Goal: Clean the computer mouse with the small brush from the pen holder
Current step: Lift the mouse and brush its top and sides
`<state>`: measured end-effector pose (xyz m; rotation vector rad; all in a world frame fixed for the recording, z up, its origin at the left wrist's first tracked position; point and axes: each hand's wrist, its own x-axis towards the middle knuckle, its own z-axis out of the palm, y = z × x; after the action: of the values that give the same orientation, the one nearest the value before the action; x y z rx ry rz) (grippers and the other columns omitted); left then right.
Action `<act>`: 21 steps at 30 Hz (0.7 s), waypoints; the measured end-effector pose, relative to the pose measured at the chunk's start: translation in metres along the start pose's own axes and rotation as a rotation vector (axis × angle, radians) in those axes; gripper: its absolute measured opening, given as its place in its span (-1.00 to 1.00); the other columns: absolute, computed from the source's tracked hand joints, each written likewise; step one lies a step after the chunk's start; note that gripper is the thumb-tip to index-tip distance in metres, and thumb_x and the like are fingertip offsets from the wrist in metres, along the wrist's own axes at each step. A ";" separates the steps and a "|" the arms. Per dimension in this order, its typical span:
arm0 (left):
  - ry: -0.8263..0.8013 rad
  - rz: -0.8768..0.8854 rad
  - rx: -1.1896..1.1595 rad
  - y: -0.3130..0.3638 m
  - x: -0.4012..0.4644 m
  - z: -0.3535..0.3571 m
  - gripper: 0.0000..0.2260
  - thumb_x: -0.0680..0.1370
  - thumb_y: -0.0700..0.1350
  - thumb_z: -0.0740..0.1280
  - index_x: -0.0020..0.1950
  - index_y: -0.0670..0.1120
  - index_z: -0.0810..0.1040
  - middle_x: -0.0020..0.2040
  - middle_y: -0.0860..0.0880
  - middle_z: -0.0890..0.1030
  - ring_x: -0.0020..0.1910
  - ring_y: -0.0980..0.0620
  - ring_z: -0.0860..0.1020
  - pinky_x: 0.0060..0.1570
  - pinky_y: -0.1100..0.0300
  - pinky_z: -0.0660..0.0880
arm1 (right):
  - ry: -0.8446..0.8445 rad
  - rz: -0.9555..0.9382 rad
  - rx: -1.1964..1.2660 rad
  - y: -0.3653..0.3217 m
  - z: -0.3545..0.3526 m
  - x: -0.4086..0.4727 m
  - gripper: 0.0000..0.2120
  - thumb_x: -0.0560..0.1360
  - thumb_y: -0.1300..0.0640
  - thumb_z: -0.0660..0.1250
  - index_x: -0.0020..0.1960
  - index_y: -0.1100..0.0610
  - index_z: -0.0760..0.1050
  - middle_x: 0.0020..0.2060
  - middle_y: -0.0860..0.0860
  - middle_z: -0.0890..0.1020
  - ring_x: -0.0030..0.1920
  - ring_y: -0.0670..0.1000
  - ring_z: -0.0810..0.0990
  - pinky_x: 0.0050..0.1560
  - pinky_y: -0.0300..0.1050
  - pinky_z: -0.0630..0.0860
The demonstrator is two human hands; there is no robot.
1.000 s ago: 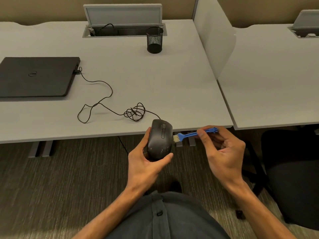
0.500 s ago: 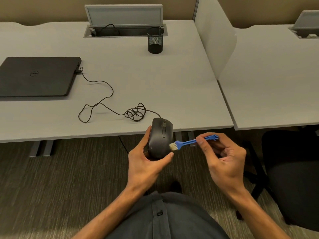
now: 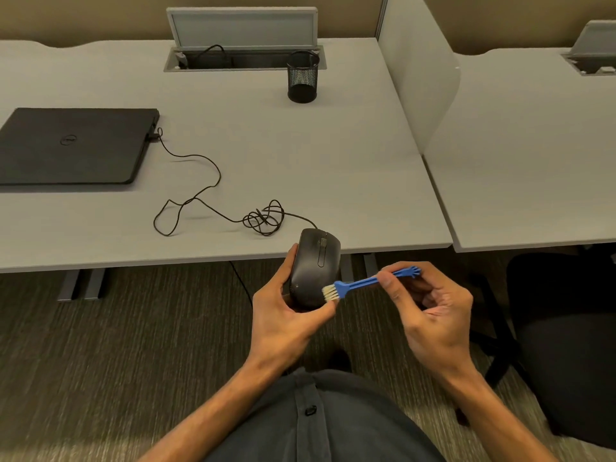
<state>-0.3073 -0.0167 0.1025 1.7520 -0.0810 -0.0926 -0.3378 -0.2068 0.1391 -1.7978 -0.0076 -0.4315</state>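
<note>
My left hand (image 3: 283,315) grips a black wired computer mouse (image 3: 313,265), held just off the desk's front edge with its buttons facing up. A small blue brush (image 3: 363,283) with pale bristles is pinched by its handle in my right hand (image 3: 433,315). The bristles touch the mouse's lower right side, close to my left thumb. The black mesh pen holder (image 3: 302,76) stands far back on the desk and looks empty.
The mouse cable (image 3: 213,201) loops in a tangle across the grey desk (image 3: 300,161) to a shut black laptop (image 3: 73,145) at the left. A white divider panel (image 3: 416,78) separates a second desk on the right. A black chair (image 3: 566,345) stands at right.
The brush has swept down along the mouse's right side, from about mid-height to near its rear end. My left hand holds the mouse nearly still.
</note>
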 end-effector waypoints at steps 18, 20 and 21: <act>-0.013 0.020 0.025 -0.001 -0.009 -0.003 -0.22 0.34 -0.23 0.60 0.50 -0.09 0.33 0.17 0.13 0.65 0.16 0.19 0.62 0.15 0.29 0.55 | -0.237 -0.250 -0.145 -0.019 0.028 0.038 -0.85 0.48 0.21 0.41 0.04 0.21 0.59 -0.11 -0.13 0.63 -0.03 -0.30 0.64 -0.05 -0.46 0.53; -0.014 0.014 0.037 -0.001 -0.012 -0.004 -0.21 0.33 -0.21 0.60 0.49 -0.01 0.33 0.20 0.17 0.61 0.19 0.21 0.60 0.14 0.32 0.55 | -0.164 -0.252 -0.240 -0.014 0.026 0.046 -0.83 0.48 0.22 0.43 0.04 0.25 0.59 -0.11 -0.04 0.67 -0.04 -0.18 0.66 -0.03 -0.48 0.53; -0.018 0.011 0.043 -0.002 -0.014 -0.004 -0.20 0.33 -0.21 0.61 0.49 0.00 0.31 0.22 0.19 0.58 0.20 0.22 0.58 0.14 0.34 0.54 | -0.126 -0.254 -0.302 -0.011 0.025 0.050 -0.83 0.47 0.25 0.44 0.05 0.27 0.59 -0.11 0.02 0.69 -0.05 -0.15 0.67 0.00 -0.48 0.52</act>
<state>-0.3205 -0.0112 0.1017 1.7932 -0.1071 -0.0991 -0.2869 -0.1910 0.1591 -2.1297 -0.2739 -0.5203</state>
